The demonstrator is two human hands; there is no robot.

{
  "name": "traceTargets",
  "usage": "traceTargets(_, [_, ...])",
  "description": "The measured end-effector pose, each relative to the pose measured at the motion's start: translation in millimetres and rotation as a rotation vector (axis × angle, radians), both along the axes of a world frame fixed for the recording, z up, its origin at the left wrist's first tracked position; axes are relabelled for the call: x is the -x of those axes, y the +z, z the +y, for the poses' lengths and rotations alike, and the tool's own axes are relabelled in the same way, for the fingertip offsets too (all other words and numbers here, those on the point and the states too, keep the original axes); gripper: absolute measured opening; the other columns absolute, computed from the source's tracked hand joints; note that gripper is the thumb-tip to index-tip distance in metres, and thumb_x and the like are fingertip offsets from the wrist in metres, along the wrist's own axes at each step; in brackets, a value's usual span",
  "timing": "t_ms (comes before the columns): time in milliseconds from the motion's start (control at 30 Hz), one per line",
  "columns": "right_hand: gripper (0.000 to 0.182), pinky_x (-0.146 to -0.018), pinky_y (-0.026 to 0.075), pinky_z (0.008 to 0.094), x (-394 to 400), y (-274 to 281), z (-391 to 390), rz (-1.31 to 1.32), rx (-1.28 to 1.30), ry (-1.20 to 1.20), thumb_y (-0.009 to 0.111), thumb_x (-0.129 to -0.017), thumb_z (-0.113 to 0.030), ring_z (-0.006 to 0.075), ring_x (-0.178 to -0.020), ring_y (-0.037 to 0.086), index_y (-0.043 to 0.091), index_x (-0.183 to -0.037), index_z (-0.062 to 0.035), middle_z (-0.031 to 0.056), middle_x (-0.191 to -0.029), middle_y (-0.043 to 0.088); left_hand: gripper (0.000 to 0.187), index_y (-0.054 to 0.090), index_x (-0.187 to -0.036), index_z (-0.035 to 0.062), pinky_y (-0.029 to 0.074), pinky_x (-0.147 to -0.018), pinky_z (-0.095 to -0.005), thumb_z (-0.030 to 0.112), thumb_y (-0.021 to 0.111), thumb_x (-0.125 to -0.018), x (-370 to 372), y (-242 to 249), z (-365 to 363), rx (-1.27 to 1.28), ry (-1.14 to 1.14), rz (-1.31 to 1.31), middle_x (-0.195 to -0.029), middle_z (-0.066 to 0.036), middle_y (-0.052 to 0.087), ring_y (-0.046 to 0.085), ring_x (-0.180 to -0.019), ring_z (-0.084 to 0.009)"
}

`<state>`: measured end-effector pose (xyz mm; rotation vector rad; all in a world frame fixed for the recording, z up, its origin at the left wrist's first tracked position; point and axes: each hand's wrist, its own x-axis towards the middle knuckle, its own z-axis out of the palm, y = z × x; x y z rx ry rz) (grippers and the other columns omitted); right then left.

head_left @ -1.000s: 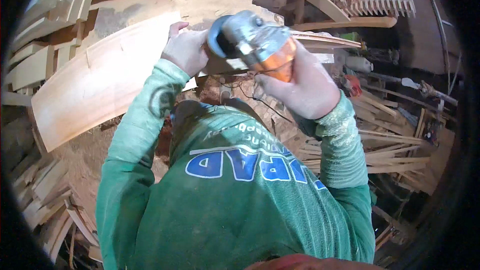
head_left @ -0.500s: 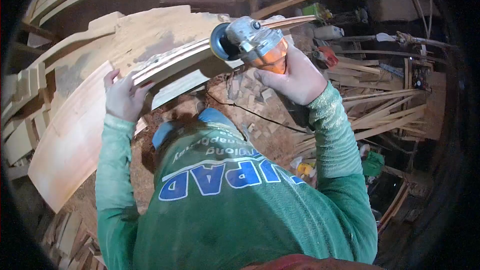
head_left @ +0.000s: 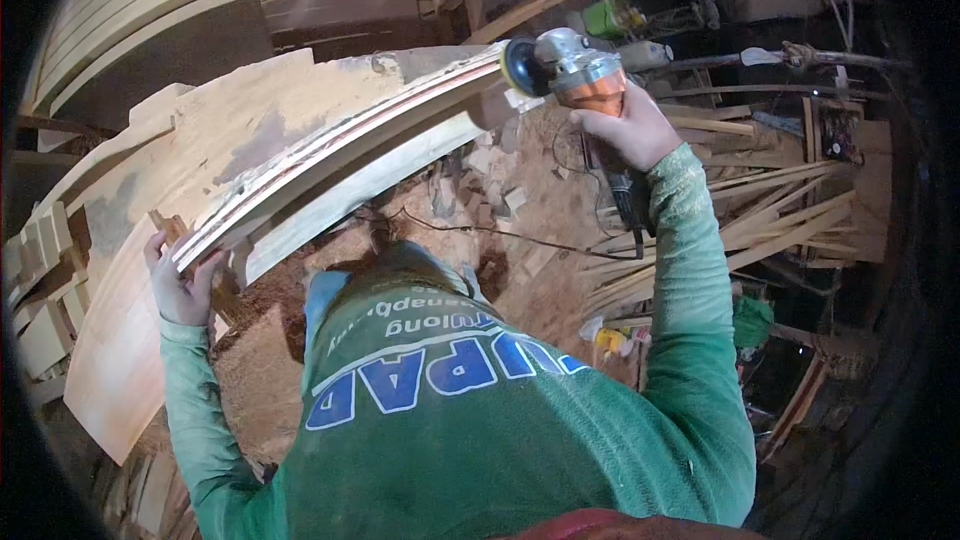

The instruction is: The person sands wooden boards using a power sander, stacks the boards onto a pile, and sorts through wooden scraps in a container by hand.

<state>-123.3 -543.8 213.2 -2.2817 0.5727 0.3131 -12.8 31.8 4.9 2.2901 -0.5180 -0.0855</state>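
A curved plywood panel stretches across the workbench, its layered edge facing up. My left hand grips the panel's near-left end, thumb and fingers on either side of it. In my right hand is an angle grinder with a silver head and orange body, my fingers wrapped round it. Its round disc is against or very close to the right end of the panel's edge; contact cannot be made out for certain. Much of the grinder's handle is hidden by my hand.
Below the panel, wood offcuts and sawdust cover the floor, and a black cord runs across. Long wood strips are piled at right. Another curved sheet leans at left beside stacked blocks.
The grinder has moved right along the panel's edge to its far end. My left hand and the panel's near end have shifted left and down in view.
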Motion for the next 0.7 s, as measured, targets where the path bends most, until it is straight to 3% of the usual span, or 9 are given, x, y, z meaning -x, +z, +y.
traceTargets(100, [0.049,-0.099,0.047,0.0323,-1,0,-21,-0.020,-0.014,-0.071,0.080,-0.083,-0.021,0.0150,-0.107,0.062,0.062,-0.123,-0.0004,0.0062,-0.116,0.069,0.029,0.074,-0.106,0.0041,0.038,-0.106,-0.0437,0.013,0.081,-0.080,0,4,3,-0.089,-0.051,-0.048,-0.107,-0.010,0.071,0.047,-0.123,-0.0337])
traceTargets(233, [0.049,-0.096,0.047,0.0314,-1,0,-69,0.065,0.076,-0.099,0.079,-0.083,-0.025,0.0148,-0.102,0.062,0.062,-0.124,-0.0021,0.0048,-0.114,0.069,0.026,0.075,-0.103,0.0050,0.038,-0.105,-0.0440,0.013,0.082,-0.079,0,0,1,-0.021,-0.018,-0.024,-0.103,-0.009,0.071,0.049,-0.120,-0.0342])
traceTargets(333, [0.039,-0.084,0.050,0.0291,1,-10,-92,0.008,0.121,-0.101,0.076,-0.087,-0.022,0.0098,-0.089,0.061,0.063,-0.118,-0.0025,0.0013,-0.101,0.067,0.024,0.076,-0.100,0.0058,0.038,-0.104,-0.0447,0.014,0.082,-0.078,-1,2,3,-0.030,-0.008,-0.031,-0.101,-0.008,0.071,0.050,-0.117,-0.0349])
traceTargets(367, [0.038,-0.081,0.050,0.0285,4,-7,-97,0.082,0.072,-0.214,0.076,-0.087,-0.023,0.0085,-0.087,0.060,0.064,-0.117,-0.0022,0.0014,-0.099,0.067,0.024,0.076,-0.099,0.0059,0.039,-0.104,-0.0450,0.015,0.082,-0.078,0,0,3,-0.024,-0.019,-0.041,-0.100,-0.008,0.071,0.050,-0.116,-0.0352])
traceTargets(500, [0.053,-0.093,0.048,0.0325,42,-44,-133,-0.021,0.248,-0.388,0.074,-0.082,-0.042,0.0189,-0.100,0.066,0.070,-0.116,-0.0021,0.0105,-0.109,0.071,0.027,0.075,-0.098,0.0053,0.039,-0.103,-0.0442,0.019,0.083,-0.076,-6,6,-2,-0.054,0.008,-0.046,-0.099,-0.011,0.071,0.050,-0.115,-0.0361])
traceTargets(533, [0.053,-0.094,0.048,0.0326,58,-48,-119,-0.182,0.134,-0.366,0.075,-0.082,-0.040,0.0199,-0.102,0.066,0.070,-0.117,-0.0012,0.0106,-0.110,0.072,0.028,0.074,-0.098,0.0050,0.038,-0.104,-0.0440,0.020,0.083,-0.076,-6,10,-3,-0.057,0.051,-0.024,-0.098,-0.012,0.071,0.050,-0.116,-0.0365])
traceTargets(567, [0.054,-0.092,0.049,0.0319,68,-43,-88,-0.249,0.115,-0.424,0.075,-0.082,-0.040,0.0195,-0.101,0.066,0.069,-0.118,-0.0002,0.0094,-0.108,0.072,0.031,0.073,-0.100,0.0040,0.045,-0.096,-0.0411,0.020,0.083,-0.076,-11,45,-17,-0.231,-0.057,-0.051,-0.095,-0.011,0.071,0.058,-0.105,-0.0340])
traceTargets(667, [0.051,-0.090,0.050,0.0330,118,-85,-71,-0.207,0.048,-0.593,0.075,-0.082,-0.038,0.0201,-0.098,0.066,0.070,-0.115,0.0006,0.0100,-0.105,0.072,0.032,0.073,-0.102,0.0036,0.052,-0.082,-0.0366,0.020,0.083,-0.076,-24,102,-45,-0.036,-0.122,0.436,-0.088,-0.010,0.072,0.066,-0.086,-0.0294])
traceTargets(700, [0.051,-0.090,0.050,0.0335,133,-97,-66,-0.166,-0.009,-0.647,0.075,-0.082,-0.038,0.0205,-0.098,0.067,0.070,-0.114,0.0007,0.0108,-0.105,0.072,0.033,0.073,-0.103,0.0037,0.054,-0.077,-0.0353,0.020,0.083,-0.077,-29,114,-57,-0.030,-0.220,0.400,-0.086,-0.011,0.072,0.068,-0.079,-0.0287])
